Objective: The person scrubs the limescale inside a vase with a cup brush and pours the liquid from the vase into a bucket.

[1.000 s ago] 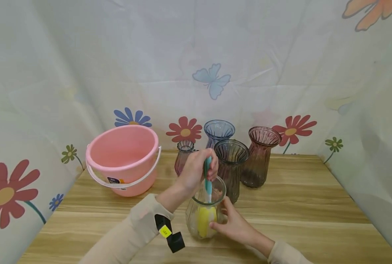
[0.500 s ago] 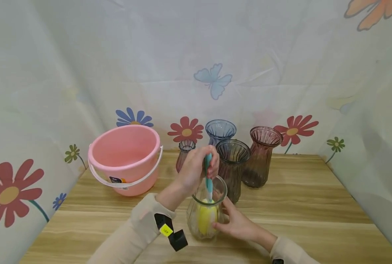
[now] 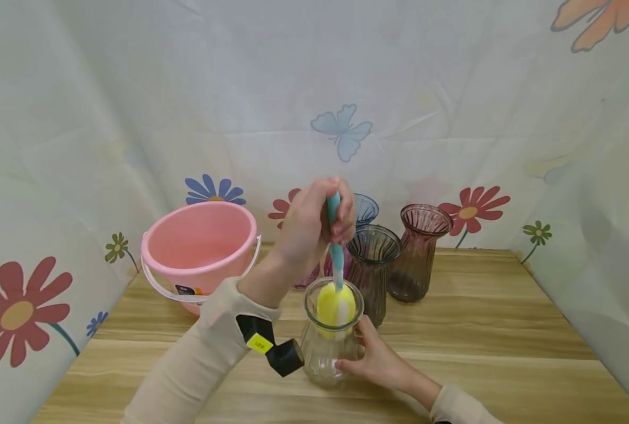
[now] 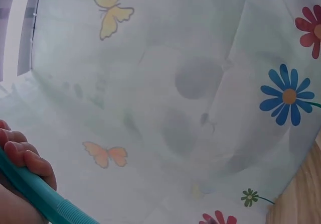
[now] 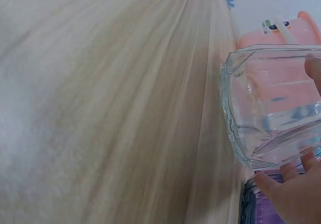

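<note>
My left hand (image 3: 314,221) grips the teal handle of a sponge bottle brush (image 3: 335,259), held upright over a clear glass vase (image 3: 322,359). Its yellow and white sponge head (image 3: 329,305) sits in the vase's mouth and neck. In the left wrist view, curled fingers (image 4: 30,158) wrap the teal handle (image 4: 37,191). Low on the vase's right side, my right hand (image 3: 375,362) holds the glass between thumb and fingers. The right wrist view shows the faceted base of the clear vase (image 5: 271,98) with my right hand (image 5: 296,196) around it.
A pink bucket (image 3: 203,235) with a white handle stands at the left. Behind the clear vase are a dark grey vase (image 3: 370,277), a reddish-brown vase (image 3: 415,253) and a blue one (image 3: 366,206), partly hidden. All stand on a wooden table (image 3: 484,330) before a flowered cloth backdrop (image 3: 240,88).
My left hand has risen with the brush, bringing the sponge head from low inside the vase up to its mouth. My right hand keeps its hold on the vase.
</note>
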